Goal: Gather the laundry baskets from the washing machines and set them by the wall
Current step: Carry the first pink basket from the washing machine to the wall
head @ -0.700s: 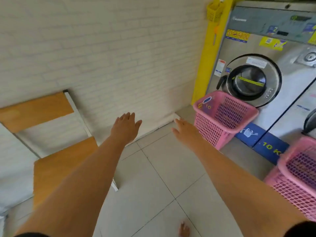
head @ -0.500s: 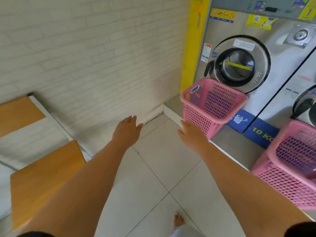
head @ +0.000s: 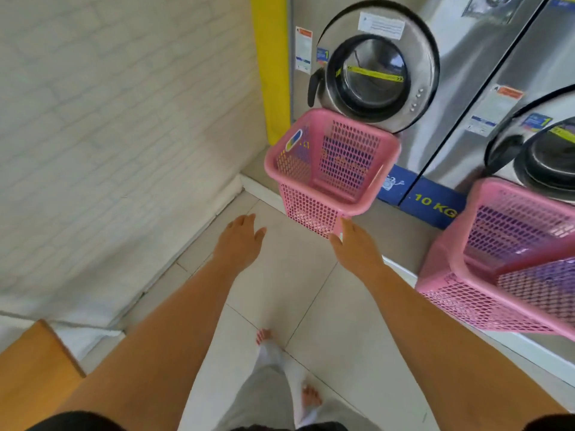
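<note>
- Head view: pink basket (head: pixel 331 163) stands upright on the ledge in front of the washer (head: pixel 373 66), mouth up, a corner pointing toward the person; looks empty.
- R hand (head: pixel 354 244) spread flat, fingertips at basket's lower corner; contact can't tell.
- L hand (head: pixel 238 241) spread, holding nothing, over floor (head: pixel 289 293) near wall (head: pixel 124 119).
- 2nd basket (head: pixel 510 262) at right before next washer (head: pixel 541 150), tilted; no contents visible.

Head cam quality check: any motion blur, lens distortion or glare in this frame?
Head view: strong wide-angle bending, the washing machine edges and the yellow pillar lean; motion blur smears the brick wall and the near pink basket; the far pink basket is fairly sharp; soft daylight glare on the steel door ring; both hands reasonably sharp.
</note>
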`<state>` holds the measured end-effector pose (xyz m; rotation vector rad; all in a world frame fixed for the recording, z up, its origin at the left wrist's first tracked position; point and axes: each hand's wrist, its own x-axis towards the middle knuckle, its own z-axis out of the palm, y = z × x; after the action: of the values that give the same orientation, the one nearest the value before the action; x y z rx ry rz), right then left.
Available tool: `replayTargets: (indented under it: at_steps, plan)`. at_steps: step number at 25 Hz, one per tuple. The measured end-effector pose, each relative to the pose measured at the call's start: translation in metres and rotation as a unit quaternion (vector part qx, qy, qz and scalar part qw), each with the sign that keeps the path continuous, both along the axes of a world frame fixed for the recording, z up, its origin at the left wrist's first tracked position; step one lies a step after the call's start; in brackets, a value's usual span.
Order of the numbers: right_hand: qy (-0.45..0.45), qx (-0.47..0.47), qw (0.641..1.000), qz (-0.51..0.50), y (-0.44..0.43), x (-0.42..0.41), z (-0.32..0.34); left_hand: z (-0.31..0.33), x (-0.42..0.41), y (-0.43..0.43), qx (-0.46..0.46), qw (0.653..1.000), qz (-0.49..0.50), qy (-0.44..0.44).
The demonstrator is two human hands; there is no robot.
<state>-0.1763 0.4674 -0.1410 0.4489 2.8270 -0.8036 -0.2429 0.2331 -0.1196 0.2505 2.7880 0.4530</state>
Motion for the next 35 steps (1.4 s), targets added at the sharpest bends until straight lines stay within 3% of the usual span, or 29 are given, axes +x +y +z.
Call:
replayTargets:
  at_steps: [12, 27, 35]
  plan:
    - [-0.026, -0.076, 0.957, -0.278, 0.046, -0.147, -0.062, -0.054, -0.226, 0.078, -0.001, 0.988, -0.145, -0.044]
    - [-0.053, -0.054, 0.910, -0.408, 0.176, -0.264, -0.146, -0.144, -0.398, 0.192, -0.037, 0.993, -0.100, -0.057]
    - [0.010, -0.063, 0.903, -0.424, 0.199, -0.281, -0.187, -0.194, -0.455, 0.196, -0.039, 0.996, -0.078, -0.023]
